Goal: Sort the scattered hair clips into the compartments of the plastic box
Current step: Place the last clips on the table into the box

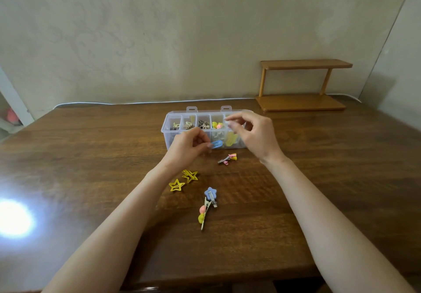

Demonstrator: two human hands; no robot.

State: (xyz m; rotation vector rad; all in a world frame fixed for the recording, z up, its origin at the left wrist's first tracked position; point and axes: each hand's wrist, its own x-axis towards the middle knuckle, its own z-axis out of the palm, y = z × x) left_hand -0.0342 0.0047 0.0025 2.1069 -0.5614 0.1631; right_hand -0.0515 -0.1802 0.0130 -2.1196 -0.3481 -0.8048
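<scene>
Head view. The left hand (189, 147) pinches a blue clip (216, 144) between thumb and fingertips, the other fingers curled in. The clip's long axis runs right and slightly up, its rounded end away from the fingers. It sits right against the near wall of the plastic box (168, 131), low on it and not above any compartment. The box is just beyond the clip, so my read is the drop needs a lift up and forward over the rim.

The right hand (252, 133) hovers over the box's right end with curled fingers, thumb and forefinger tips close. Can't tell if it grips anything.

Box, far row from the left: dark and yellowish clips, beige ones, brown ones, yellow and pink ones. Near row: whitish clips, then yellow ones. The hands hide the rest.

Loose on the table (91, 156):
- pink-yellow clip (229, 158), just right of the left hand
- two yellow star clips (190, 175) (177, 185), by the left wrist
- blue star clip (210, 193), touching a pink-and-yellow bead clip (203, 214)

A wooden shelf (303, 83) stands far right.
</scene>
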